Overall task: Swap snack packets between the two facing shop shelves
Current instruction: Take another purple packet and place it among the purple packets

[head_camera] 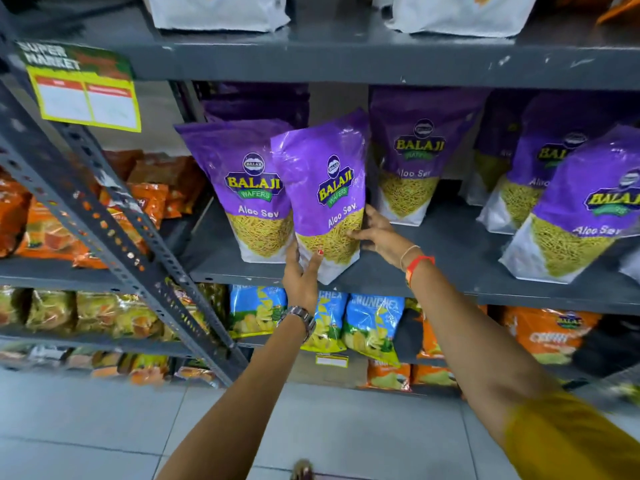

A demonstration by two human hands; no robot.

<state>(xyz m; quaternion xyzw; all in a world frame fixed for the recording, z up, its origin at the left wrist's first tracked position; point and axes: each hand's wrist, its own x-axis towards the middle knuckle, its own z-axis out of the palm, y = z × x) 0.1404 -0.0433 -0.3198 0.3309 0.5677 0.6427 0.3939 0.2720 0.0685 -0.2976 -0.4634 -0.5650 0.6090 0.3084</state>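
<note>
A purple Aloo Sev packet (325, 192) stands tilted at the front edge of the grey middle shelf (433, 261). My left hand (300, 277) grips its lower left corner from below. My right hand (375, 233) holds its lower right side, fingers wrapped behind. Another purple Aloo Sev packet (247, 188) stands right beside it on the left, touching. More of the same packets (415, 157) stand further right and behind on the same shelf.
A slanted grey metal upright (114, 233) crosses the left. Orange packets (52, 223) fill the left rack. Blue chip bags (372, 323) and orange bags (547, 334) sit on the shelf below. White bags (221, 12) rest on the top shelf. A tiled floor (104, 427) lies underfoot.
</note>
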